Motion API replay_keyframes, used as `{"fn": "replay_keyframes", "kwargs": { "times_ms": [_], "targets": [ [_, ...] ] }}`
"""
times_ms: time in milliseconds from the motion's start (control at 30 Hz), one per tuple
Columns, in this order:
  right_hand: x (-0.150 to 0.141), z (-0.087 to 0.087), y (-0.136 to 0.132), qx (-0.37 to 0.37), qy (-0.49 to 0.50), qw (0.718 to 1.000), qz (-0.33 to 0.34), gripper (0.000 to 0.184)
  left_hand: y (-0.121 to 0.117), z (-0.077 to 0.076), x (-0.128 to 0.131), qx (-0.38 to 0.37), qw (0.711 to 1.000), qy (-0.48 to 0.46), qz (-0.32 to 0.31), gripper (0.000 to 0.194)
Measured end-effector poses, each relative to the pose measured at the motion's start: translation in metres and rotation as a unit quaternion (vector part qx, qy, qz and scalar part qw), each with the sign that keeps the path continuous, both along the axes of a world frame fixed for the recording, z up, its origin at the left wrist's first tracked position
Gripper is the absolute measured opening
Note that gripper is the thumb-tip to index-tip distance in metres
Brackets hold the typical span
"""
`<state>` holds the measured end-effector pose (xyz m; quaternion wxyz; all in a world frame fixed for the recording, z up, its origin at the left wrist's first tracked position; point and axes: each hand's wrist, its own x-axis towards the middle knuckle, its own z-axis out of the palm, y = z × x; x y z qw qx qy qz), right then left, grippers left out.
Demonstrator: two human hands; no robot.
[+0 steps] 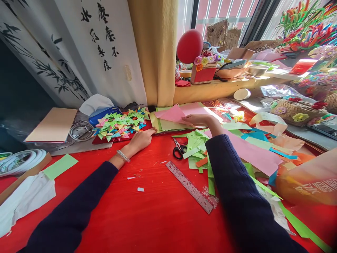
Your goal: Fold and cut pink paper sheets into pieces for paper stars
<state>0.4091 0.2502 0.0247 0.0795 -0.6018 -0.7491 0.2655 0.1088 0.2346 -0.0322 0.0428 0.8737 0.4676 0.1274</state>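
Note:
My right hand reaches forward over a stack of coloured paper sheets and pinches a pink sheet at its edge, lifting it a little. My left hand rests on the red table with its fingertips against the left edge of the same stack, fingers curled down. Just left of it lies a heap of small folded paper triangles in green, pink, blue and yellow. A beaded bracelet circles my left wrist.
Black-handled scissors and a metal ruler lie between my arms. Green, pink and blue paper offcuts cover the right side. Tape rolls sit far left, a tissue box behind the triangles, and a cluttered windowsill beyond.

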Motion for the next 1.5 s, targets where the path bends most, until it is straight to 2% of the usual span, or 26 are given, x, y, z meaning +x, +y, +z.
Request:
{"fn": "replay_keyframes", "kwargs": {
  "times_ms": [133,300,400,500,567,633,700,800,967,1033,1167,1333,1500],
  "targets": [
    [0.000,0.000,0.002,-0.017,-0.012,1.000,0.022,0.059,0.007,0.000,-0.001,-0.002,1.000,-0.007,-0.014,0.052],
    [-0.012,0.002,0.007,-0.040,-0.049,0.997,0.035,0.081,0.027,0.003,0.003,-0.017,1.000,-0.025,-0.005,0.046],
    [-0.017,0.003,0.007,-0.032,-0.060,0.997,0.037,0.066,0.042,0.007,0.017,-0.039,0.998,-0.046,-0.013,0.037],
    [-0.016,0.006,0.002,-0.021,-0.060,0.997,0.044,0.052,0.056,0.013,0.037,-0.069,0.993,-0.075,-0.052,0.023],
    [-0.016,0.008,-0.003,-0.014,-0.058,0.997,0.048,0.055,0.064,0.018,0.051,-0.082,0.989,-0.101,-0.074,0.026],
    [-0.017,0.009,-0.005,-0.003,-0.057,0.997,0.052,0.056,0.068,0.024,0.063,-0.091,0.984,-0.124,-0.087,0.038],
    [-0.020,0.007,-0.003,0.030,-0.059,0.997,0.044,0.048,0.069,0.029,0.069,-0.103,0.980,-0.136,-0.098,0.047],
    [-0.021,0.001,0.005,0.117,-0.069,0.991,-0.005,0.033,0.069,0.033,0.065,-0.137,0.976,-0.115,-0.124,0.050],
    [-0.009,0.002,0.014,0.246,-0.073,0.964,-0.073,0.032,0.069,0.033,0.039,-0.187,0.973,-0.048,-0.130,0.063],
    [-0.004,0.006,0.015,0.278,-0.073,0.954,-0.085,0.031,0.072,0.033,0.032,-0.192,0.973,-0.039,-0.126,0.060],
    [0.000,0.014,0.016,0.314,-0.074,0.943,-0.088,0.027,0.077,0.036,0.032,-0.171,0.976,-0.037,-0.127,0.041],
    [-0.006,0.017,0.015,0.310,-0.075,0.946,-0.049,0.025,0.081,0.039,0.038,-0.092,0.990,-0.055,-0.092,0.028],
    [-0.018,0.016,0.012,0.300,-0.084,0.950,-0.012,0.026,0.093,0.035,0.039,-0.059,0.994,-0.080,-0.051,0.026]
  ]
}}
